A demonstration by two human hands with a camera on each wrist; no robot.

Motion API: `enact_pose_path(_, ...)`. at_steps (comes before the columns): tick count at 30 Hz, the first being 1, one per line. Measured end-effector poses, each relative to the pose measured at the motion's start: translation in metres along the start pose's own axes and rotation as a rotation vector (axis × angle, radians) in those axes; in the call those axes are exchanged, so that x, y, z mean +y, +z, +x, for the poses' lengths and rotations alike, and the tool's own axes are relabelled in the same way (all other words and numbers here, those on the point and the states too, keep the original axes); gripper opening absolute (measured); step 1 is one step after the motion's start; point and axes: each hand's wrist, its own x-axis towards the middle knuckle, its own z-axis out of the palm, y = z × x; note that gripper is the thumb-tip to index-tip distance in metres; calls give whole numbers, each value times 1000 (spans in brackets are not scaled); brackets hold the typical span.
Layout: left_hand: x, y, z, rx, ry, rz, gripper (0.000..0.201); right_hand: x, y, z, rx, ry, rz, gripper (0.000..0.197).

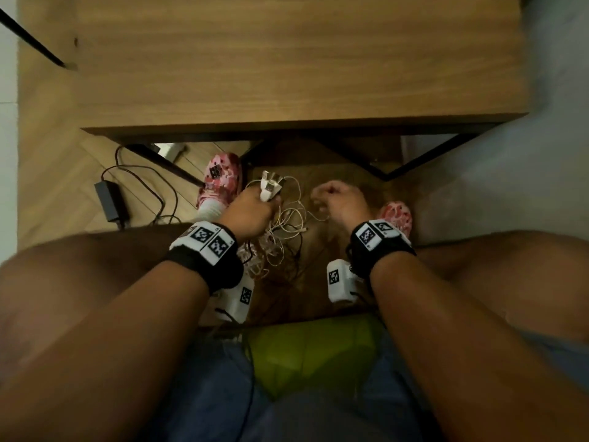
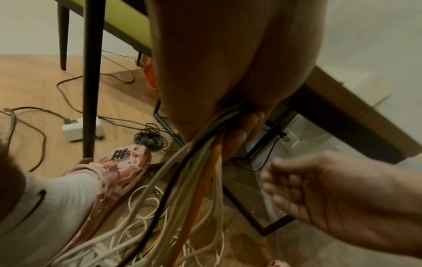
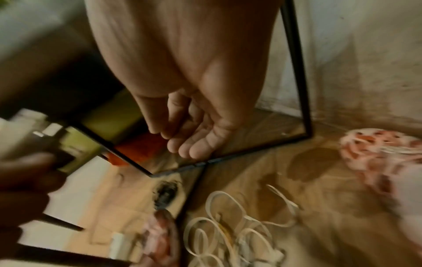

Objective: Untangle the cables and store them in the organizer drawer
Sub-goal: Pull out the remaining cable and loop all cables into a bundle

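Seated person viewed from above, both forearms reaching down between the knees toward the floor beneath a wooden table (image 1: 287,59). The left hand (image 1: 251,212) is closed around a bundle of cables (image 1: 283,231), with white plug ends (image 1: 269,185) projecting from the top of the fist toward 12 o'clock; in the left wrist view the gripped strands (image 2: 200,162), mostly white with one black and one orange, run from the curled fingers (image 2: 242,130) down toward 7 o'clock into a loose tangle on the floor. The right hand (image 1: 338,202) lies at 3 o'clock of the left hand, apart from it; the right wrist view shows its fingers (image 3: 182,137) loosely curled with nothing between them, and white cable loops (image 3: 219,222) on the floor below at 6 o'clock. Whether a thin strand touches this hand cannot be told from the head view. A pink patterned shoe (image 1: 220,180) stands at 10 o'clock of the left hand, and a second one (image 1: 396,215) at 3 o'clock of the right hand. A black power adapter (image 1: 108,199) with its cord lies on the wood floor at 9 o'clock. The black metal table frame (image 1: 366,161) crosses at 12 o'clock. A green seat cushion (image 1: 312,352) shows between the thighs.
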Motion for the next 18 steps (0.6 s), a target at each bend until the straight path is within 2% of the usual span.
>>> enact_pose_path(2,-7,4,10,10,-28,-5,20,29,0,23,-4,84,-201,8)
enact_pose_path(4,-8,8,15,-7,1,11,20,56,-3,42,-28,135,-384,15)
enact_pose_path(8,-6,8,17,-22,50,-42,14,96,-7,73,-57,261,-478,30)
enact_pose_path(11,-7,2,15,-24,28,-67,17,115,-7,99,-78,266,-574,30)
enact_pose_path(14,-1,0,11,-17,9,-143,19,125,-2,124,-38,266,-508,32)
enact_pose_path(18,3,0,10,17,12,-143,23,119,7,154,29,311,-330,53)
